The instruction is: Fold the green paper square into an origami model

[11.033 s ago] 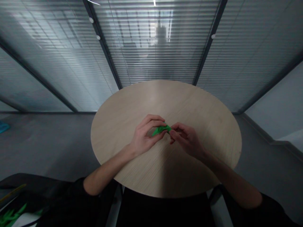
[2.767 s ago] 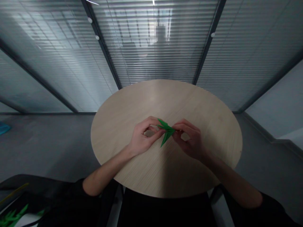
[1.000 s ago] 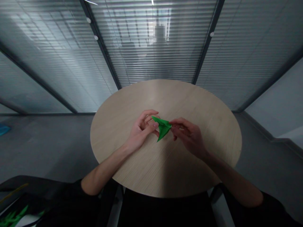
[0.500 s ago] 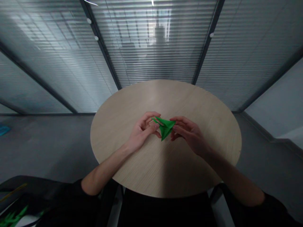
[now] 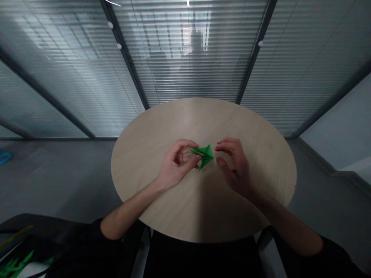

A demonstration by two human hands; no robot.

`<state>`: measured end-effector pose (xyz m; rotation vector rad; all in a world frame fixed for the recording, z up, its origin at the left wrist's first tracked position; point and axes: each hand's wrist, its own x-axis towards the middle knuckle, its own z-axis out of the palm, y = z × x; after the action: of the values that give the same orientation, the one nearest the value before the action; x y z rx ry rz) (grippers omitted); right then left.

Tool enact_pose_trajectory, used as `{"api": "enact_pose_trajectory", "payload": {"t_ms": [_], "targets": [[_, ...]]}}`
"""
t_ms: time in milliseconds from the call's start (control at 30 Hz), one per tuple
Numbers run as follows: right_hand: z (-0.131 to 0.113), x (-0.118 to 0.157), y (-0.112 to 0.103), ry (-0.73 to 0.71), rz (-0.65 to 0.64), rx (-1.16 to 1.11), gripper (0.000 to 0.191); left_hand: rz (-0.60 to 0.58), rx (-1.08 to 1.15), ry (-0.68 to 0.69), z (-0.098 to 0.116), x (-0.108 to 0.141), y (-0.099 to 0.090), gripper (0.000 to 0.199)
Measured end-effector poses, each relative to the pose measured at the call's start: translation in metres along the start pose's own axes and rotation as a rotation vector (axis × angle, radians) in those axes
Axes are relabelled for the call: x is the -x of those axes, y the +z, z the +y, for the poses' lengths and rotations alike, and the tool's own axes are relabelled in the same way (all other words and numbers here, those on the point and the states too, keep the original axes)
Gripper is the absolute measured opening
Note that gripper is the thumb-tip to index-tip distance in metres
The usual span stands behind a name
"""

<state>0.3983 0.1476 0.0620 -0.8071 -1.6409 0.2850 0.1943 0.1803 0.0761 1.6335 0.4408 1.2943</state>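
Note:
A green folded paper figure [image 5: 206,154] with pointed flaps is held above the middle of the round table [image 5: 162,127]. My left hand [image 5: 179,162] pinches it from the left, with the thumb on the near side and the fingers behind. To the right of the paper, my right hand [image 5: 236,166] is apart from it. Its thumb and fingers are spread and curved, and nothing lies between them. Part of the paper's left side is hidden by the left thumb and fingers.
Glass panels with blinds [image 5: 197,77] stand behind the table. At the lower left, a dark chair or bag [image 5: 34,222] bears green pieces [image 5: 17,266] and something white. A blue item [image 5: 4,156] lies on the floor at the far left.
My right hand has let go of the green paper and drawn away to the right, its fingers opening. The paper's right end has turned slightly while my left hand keeps hold.

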Motion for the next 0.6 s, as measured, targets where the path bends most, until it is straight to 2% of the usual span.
{"api": "enact_pose_trajectory", "payload": {"t_ms": [67, 133, 400, 600], "targets": [[-0.0039, -0.0014, -0.0022, -0.098, -0.021, 0.112, 0.020, 0.012, -0.020, 0.020, -0.0011, 0.0001, 0.0011, 0.023], [-0.0068, -0.0027, -0.0023, -0.134, -0.041, 0.168, 0.021, 0.002, -0.026, 0.025, -0.0008, 0.0002, 0.0020, 0.022], [-0.0057, -0.0025, 0.0031, -0.199, -0.023, 0.248, 0.020, -0.025, -0.027, 0.019, -0.0002, 0.0026, 0.0041, 0.032], [-0.0054, -0.0025, 0.0022, -0.192, -0.004, 0.252, 0.017, -0.038, -0.034, 0.075, -0.0040, 0.0037, 0.0037, 0.045]]}}
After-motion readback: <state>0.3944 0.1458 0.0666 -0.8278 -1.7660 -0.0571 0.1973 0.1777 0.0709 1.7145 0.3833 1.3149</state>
